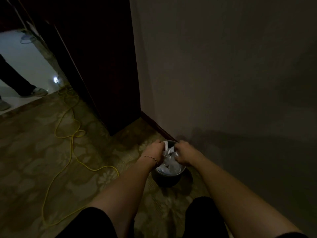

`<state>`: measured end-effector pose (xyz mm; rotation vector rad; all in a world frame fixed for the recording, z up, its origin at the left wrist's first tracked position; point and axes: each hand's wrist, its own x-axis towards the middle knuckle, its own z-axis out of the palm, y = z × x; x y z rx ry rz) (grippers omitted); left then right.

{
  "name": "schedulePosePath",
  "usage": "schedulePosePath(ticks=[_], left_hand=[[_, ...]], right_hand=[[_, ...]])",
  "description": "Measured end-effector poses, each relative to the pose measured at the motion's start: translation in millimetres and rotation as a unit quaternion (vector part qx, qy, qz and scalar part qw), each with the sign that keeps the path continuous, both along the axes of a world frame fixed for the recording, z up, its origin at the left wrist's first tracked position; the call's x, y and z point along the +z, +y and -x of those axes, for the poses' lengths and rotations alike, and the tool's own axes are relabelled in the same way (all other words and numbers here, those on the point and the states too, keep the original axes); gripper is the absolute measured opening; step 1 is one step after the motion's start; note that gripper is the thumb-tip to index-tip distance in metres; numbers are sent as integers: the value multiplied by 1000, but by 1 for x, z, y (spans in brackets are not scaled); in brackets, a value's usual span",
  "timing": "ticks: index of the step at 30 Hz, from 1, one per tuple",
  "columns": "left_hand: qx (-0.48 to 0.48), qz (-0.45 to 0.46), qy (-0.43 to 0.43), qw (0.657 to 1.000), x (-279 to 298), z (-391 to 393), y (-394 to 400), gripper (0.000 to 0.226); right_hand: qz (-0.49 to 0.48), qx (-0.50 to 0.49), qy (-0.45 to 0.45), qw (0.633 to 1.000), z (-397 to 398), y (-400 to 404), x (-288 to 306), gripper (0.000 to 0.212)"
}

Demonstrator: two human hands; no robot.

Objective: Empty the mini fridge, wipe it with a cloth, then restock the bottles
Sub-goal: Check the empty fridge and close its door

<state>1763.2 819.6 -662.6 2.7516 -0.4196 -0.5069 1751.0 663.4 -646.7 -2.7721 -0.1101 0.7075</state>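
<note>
Two legs in dark trousers are seen at the upper left of the frame, on a lit floor beyond a doorway. A yellow cable is trailed across the patterned carpet at left and centre. A dark cabinet side is seen at upper centre, against a pale wall on the right. At lower centre a small dark bin is set beside the wall; white plastic, probably a liner or wrappers, is seen inside it. The left hand is clenched on that white plastic at the bin's left rim, and the right hand is clenched on it at the right rim. No fridge, cloth or bottle is shown; their place cannot be told. The bin could be tipped if the plastic is pulled unevenly, and the thin plastic could be torn. The cable could be tripped over when the person is risen.
</note>
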Motion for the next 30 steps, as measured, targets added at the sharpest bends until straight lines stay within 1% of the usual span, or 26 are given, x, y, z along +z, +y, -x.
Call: schedulePosePath(ticks=[2,6,7,10,13,15,18,20,22,25,28,30], left_hand=[[-3,-6,1,1000,-38,-11,0,32],[-11,-17,-10,1000,-93,-28,1,32],[-15,-21,-14,1000,-103,-31,1,32],[-25,-35,-26,999,-130,-41,0,43],[-30,-50,-39,998,-147,-47,-3,43],[-28,-47,-33,998,-157,-45,-5,45],[-33,-44,-16,998,-159,-34,-2,45],[-41,-44,-12,998,-144,-21,3,43],[-43,-40,7,998,-111,-6,9,47],[-39,-29,18,999,-43,16,14,50],[-51,-41,5,998,58,43,15,55],[-67,-43,-7,997,137,65,12,56]], right_hand=[[-6,-8,-2,1000,-5,1,-36,37],[2,-19,-19,1000,-14,2,-92,34],[9,-23,-22,999,-16,2,-103,34],[21,-29,-32,999,-23,0,-127,34],[25,-40,-33,998,-30,0,-143,34],[24,-40,-17,999,-30,1,-151,39],[26,-31,9,999,-22,3,-152,55],[23,-38,19,999,-9,6,-131,57],[21,-36,27,999,6,10,-95,57],[24,-32,35,999,33,15,-25,61],[26,-39,20,999,68,17,75,63],[17,-59,6,998,95,15,152,61]])
